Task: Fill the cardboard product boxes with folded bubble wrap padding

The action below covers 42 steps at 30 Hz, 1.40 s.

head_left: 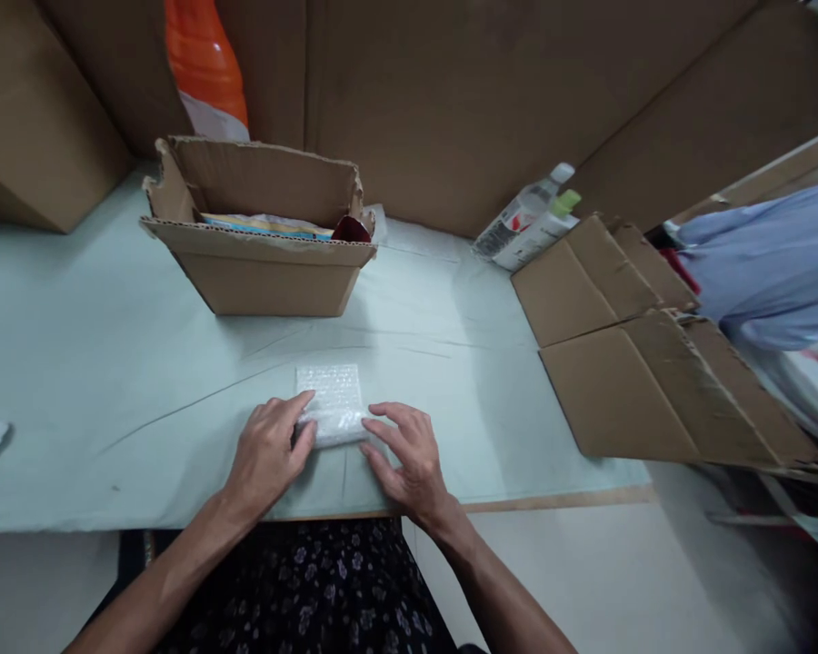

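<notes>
Box (279, 282) stands toward the back edge of the desk (95, 336). Near the middle of the front edge, the left hand (263, 454) has its thumb and pointing finger a little apart, tips at the left side of some bubble wrap (331, 391) lying flat. The right hand (409, 459) has its fingers and thumb spread a little, tips by the wrap's right side; I can't tell if they pinch it. Two brown cartons (606, 400) sit at the desk's right edge.

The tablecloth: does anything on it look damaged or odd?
The open cardboard box beyond the bubble-wrap packet has ragged, torn-looking edges, and the pale green tablecloth is creased. I see no spill.
</notes>
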{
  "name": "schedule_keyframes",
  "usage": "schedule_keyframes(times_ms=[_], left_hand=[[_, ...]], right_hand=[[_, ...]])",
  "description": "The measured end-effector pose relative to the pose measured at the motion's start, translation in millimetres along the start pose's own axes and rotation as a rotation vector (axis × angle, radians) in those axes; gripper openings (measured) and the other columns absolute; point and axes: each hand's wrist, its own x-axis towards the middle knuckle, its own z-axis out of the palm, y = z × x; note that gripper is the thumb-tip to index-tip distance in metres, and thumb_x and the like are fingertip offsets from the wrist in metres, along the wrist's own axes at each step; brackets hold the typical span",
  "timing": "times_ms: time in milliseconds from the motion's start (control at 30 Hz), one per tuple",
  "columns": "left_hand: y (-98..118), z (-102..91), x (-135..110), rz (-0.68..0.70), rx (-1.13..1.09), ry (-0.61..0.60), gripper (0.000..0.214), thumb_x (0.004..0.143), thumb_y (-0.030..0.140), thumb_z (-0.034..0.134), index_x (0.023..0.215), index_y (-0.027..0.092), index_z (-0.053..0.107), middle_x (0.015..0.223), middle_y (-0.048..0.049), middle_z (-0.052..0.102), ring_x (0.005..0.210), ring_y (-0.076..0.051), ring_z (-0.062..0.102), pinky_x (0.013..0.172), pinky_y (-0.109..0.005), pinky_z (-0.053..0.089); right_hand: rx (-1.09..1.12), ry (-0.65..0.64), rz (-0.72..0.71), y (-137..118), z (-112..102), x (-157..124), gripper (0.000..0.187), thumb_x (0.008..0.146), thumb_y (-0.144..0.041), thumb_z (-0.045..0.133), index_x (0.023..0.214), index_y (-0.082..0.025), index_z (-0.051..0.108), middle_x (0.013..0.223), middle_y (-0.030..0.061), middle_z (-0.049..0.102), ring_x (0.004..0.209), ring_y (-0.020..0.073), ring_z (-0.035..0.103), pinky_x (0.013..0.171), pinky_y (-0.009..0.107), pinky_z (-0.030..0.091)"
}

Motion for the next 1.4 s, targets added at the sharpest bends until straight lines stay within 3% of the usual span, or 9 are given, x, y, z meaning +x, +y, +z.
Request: schedule_keyframes(times_ms=[200, 433, 633, 800, 900, 1033, 1233, 1333, 1400], left_hand=[[3, -1.1, 2, 0.139, -0.012, 0.020, 0.035, 0.093, 0.025, 0.059, 0.127, 0.015, 0.059, 0.118, -0.0144, 0.067, 0.109, -0.029, 0.060, 0.094, -0.044, 0.049], [7, -11.4, -13, 0.064, -0.208, -0.061, 0.041, 0.091, 0.015, 0.055, 0.132, 0.021, 0.057, 0.095, -0.0041, 0.071, 0.091, -0.021, 0.062, 0.085, -0.036, 0.050], [1, -2.9, 5, 0.019, -0.006, -0.025, 0.032, 0.095, 0.026, 0.054, 0.124, 0.015, 0.062, 0.089, -0.0074, 0.071, 0.084, -0.024, 0.062, 0.080, -0.039, 0.049], [-5, 4.4, 13, 0.001, 0.081, -0.011, 0.034, 0.094, 0.026, 0.051, 0.125, 0.015, 0.062, 0.119, -0.0153, 0.069, 0.108, -0.031, 0.060, 0.093, -0.047, 0.048], [-6, 6.7, 11, 0.027, 0.032, -0.030, 0.043, 0.090, 0.019, 0.050, 0.132, 0.016, 0.057, 0.129, -0.0149, 0.065, 0.119, -0.031, 0.057, 0.101, -0.049, 0.045], [-8, 3.8, 9, 0.015, -0.079, -0.085, 0.055, 0.084, 0.016, 0.051, 0.139, 0.017, 0.052, 0.125, -0.0129, 0.066, 0.120, -0.029, 0.058, 0.103, -0.048, 0.046], [0, -3.0, 9, 0.014, -0.215, -0.160, 0.053, 0.085, 0.013, 0.050, 0.137, 0.020, 0.055, 0.108, -0.0087, 0.072, 0.096, -0.023, 0.066, 0.087, -0.040, 0.056], [7, -12.9, 16, 0.125, -0.211, -0.120, 0.048, 0.086, 0.013, 0.054, 0.133, 0.022, 0.057, 0.108, -0.0082, 0.072, 0.097, -0.023, 0.067, 0.086, -0.039, 0.057], [9, -29.6, 30, 0.174, -0.156, 0.004, 0.046, 0.088, 0.016, 0.057, 0.133, 0.024, 0.057, 0.116, -0.0097, 0.069, 0.107, -0.025, 0.065, 0.092, -0.041, 0.056]], right_hand=[[-0.096, -0.241, -0.065, 10, 14, 4, 0.027, 0.095, -0.018, 0.059, 0.121, -0.021, 0.067, 0.120, 0.0107, 0.071, 0.114, 0.0273, 0.060, 0.093, 0.045, 0.045], [0.131, -0.289, 0.079, 5, 2, 2, 0.023, 0.098, -0.026, 0.060, 0.119, -0.023, 0.068, 0.102, 0.0053, 0.077, 0.093, 0.0214, 0.067, 0.089, 0.040, 0.048], [-0.078, -0.290, 0.150, 16, 9, 19, 0.032, 0.095, -0.030, 0.064, 0.125, -0.019, 0.065, 0.126, 0.0151, 0.067, 0.112, 0.0311, 0.061, 0.093, 0.049, 0.049], [-0.128, -0.356, 0.111, 29, 16, 38, 0.051, 0.092, -0.036, 0.065, 0.137, -0.013, 0.055, 0.148, 0.0213, 0.051, 0.137, 0.0368, 0.044, 0.109, 0.056, 0.040], [-0.052, -0.396, 0.061, 32, 17, 41, 0.040, 0.090, -0.032, 0.067, 0.126, -0.015, 0.061, 0.148, 0.0199, 0.051, 0.142, 0.0349, 0.041, 0.111, 0.055, 0.039], [0.139, -0.337, 0.034, 30, 16, 33, 0.021, 0.087, -0.020, 0.066, 0.108, -0.021, 0.061, 0.126, 0.0111, 0.067, 0.121, 0.0264, 0.060, 0.101, 0.045, 0.046], [0.094, -0.342, 0.083, 21, 0, 26, 0.040, 0.088, -0.016, 0.067, 0.127, -0.022, 0.058, 0.109, 0.0068, 0.073, 0.097, 0.0230, 0.066, 0.090, 0.041, 0.049], [0.016, -0.432, 0.030, 19, -10, 33, 0.023, 0.086, -0.015, 0.070, 0.107, -0.023, 0.067, 0.099, 0.0040, 0.073, 0.091, 0.0228, 0.066, 0.086, 0.040, 0.050], [-0.026, -0.440, 0.022, 19, -17, 42, 0.015, 0.085, -0.015, 0.072, 0.098, -0.022, 0.068, 0.097, 0.0039, 0.073, 0.089, 0.0228, 0.066, 0.083, 0.039, 0.051]])
